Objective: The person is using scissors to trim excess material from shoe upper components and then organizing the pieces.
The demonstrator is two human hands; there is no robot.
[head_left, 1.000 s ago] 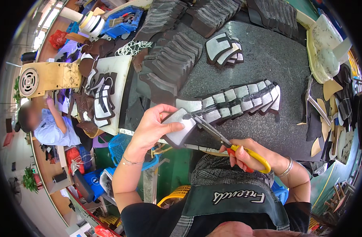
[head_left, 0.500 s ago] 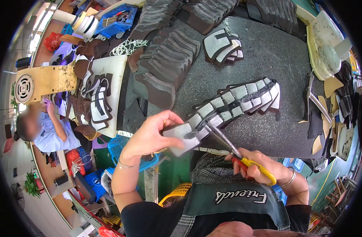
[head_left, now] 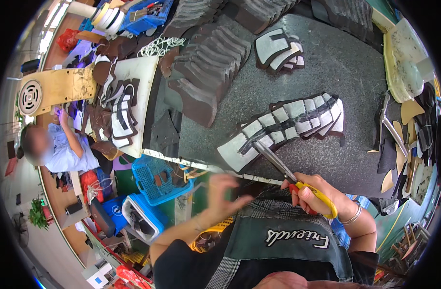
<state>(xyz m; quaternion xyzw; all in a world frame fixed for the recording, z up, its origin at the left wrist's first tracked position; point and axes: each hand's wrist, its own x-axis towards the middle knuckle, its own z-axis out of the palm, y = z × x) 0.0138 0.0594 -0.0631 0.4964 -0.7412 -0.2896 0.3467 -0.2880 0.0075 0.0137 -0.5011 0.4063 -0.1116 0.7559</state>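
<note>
My right hand [head_left: 313, 193] grips scissors [head_left: 321, 198] with yellow and red handles. Their long metal blades point up and left, the tips resting over the nearest of the dark cut pieces with light grey patches [head_left: 238, 148]. These pieces form an overlapping row [head_left: 297, 115] slanting away to the right across the dark worktop [head_left: 345, 164]. Over the worktop's front edge, near my apron, my left hand [head_left: 223, 198] is blurred by motion; thumb and fingers are apart, with nothing between them. Farther back lies a small stack of similar patched pieces [head_left: 273, 49].
Rows of dark brown cut pieces [head_left: 201, 72] cover the far left of the worktop. A yellowed tray [head_left: 398, 67] and scraps [head_left: 398, 144] lie at right. Below the left edge hangs a blue basket [head_left: 155, 185]. Another person [head_left: 66, 144] sits at a machine on the left.
My left hand has let go of the light grey patched piece and drawn back toward my body. The piece now lies flat at the row's near end. My right hand still holds the scissors.
</note>
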